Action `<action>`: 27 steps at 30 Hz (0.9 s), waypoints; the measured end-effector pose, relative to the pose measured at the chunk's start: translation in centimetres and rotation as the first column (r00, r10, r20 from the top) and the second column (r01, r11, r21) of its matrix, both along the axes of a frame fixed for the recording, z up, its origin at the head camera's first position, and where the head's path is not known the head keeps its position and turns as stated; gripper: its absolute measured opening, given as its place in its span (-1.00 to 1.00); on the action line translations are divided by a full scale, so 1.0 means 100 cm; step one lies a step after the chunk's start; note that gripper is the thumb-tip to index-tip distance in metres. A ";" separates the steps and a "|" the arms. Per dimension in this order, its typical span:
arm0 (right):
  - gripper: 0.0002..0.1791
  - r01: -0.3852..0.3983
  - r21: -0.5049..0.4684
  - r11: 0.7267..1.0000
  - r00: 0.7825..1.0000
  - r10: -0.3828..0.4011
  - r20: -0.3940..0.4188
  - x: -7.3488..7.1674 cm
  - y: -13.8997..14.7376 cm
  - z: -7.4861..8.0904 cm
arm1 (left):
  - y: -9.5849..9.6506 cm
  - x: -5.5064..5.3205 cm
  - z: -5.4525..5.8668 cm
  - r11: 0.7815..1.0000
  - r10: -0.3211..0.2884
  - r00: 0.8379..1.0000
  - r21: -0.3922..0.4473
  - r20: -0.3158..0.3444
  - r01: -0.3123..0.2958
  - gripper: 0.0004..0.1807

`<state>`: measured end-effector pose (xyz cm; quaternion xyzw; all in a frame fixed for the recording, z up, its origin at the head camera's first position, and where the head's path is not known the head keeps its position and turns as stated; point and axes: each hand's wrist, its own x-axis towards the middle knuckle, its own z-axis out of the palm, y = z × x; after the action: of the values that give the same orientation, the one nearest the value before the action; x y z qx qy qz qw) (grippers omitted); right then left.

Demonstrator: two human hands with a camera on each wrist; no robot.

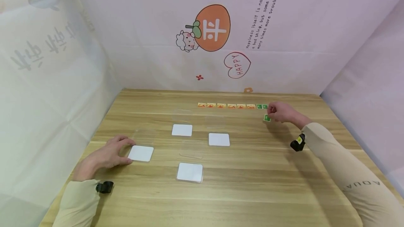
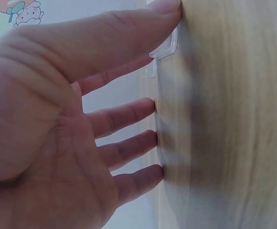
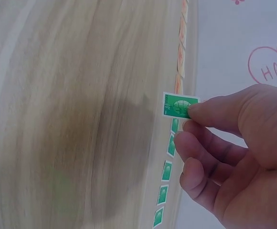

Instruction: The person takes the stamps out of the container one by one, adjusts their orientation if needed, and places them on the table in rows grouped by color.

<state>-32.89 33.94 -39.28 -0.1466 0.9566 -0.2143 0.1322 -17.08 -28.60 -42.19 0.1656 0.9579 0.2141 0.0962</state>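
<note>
My right hand [image 1: 284,112] pinches a small green stamp [image 3: 175,106] between thumb and forefinger, above the far right of the table. Beneath it runs a row of flat stamps; the orange ones [image 1: 221,105] lie to the left, the green ones [image 3: 166,170] to the right, partly behind the hand. At the left, my left hand [image 1: 108,153] rests on the table with fingers spread. Its thumb and forefinger tips are at the edges of a white card [image 1: 141,153] in what looks like a clear plastic case [image 2: 166,47].
More white cards lie mid-table: one at the back [image 1: 182,130], one to the right [image 1: 219,139], one nearer the front [image 1: 189,172]. Clear flaps or lids [image 1: 191,149] sit behind them. A printed cloth [image 1: 151,45] hangs along the table's back and sides.
</note>
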 end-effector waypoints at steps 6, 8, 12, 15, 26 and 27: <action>-0.88 0.020 0.003 1.000 1.000 -0.020 0.016 -0.005 0.007 -0.002 | 0.000 0.000 0.000 1.000 0.001 1.000 -0.003 -0.003 -0.001 -0.41; -0.88 0.025 0.002 1.000 1.000 -0.025 0.017 -0.007 0.010 -0.003 | 0.000 0.000 -0.001 1.000 0.001 1.000 -0.002 -0.001 -0.001 -0.41; -0.87 0.036 -0.003 0.999 0.999 -0.036 0.019 -0.009 0.016 -0.005 | 0.000 0.000 -0.001 1.000 -0.002 1.000 0.003 0.000 0.002 -0.41; -0.88 0.046 0.004 0.999 0.999 -0.046 0.019 -0.011 0.021 -0.006 | 0.000 0.000 -0.001 1.000 -0.004 1.000 0.009 0.001 0.004 -0.41; -0.84 0.043 -0.011 0.999 0.999 -0.043 0.031 -0.017 0.030 -0.004 | 0.000 0.000 0.000 1.000 0.004 1.000 0.002 0.010 -0.004 -0.41; -0.84 0.042 -0.012 0.999 0.999 -0.041 0.031 -0.018 0.032 -0.003 | 0.000 -0.001 0.000 1.000 0.004 1.000 0.001 0.011 -0.004 -0.41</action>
<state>-34.67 37.12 -39.60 -0.1242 0.9559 -0.2254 0.1416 -17.13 -28.64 -42.21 0.1624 0.9575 0.2159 0.1011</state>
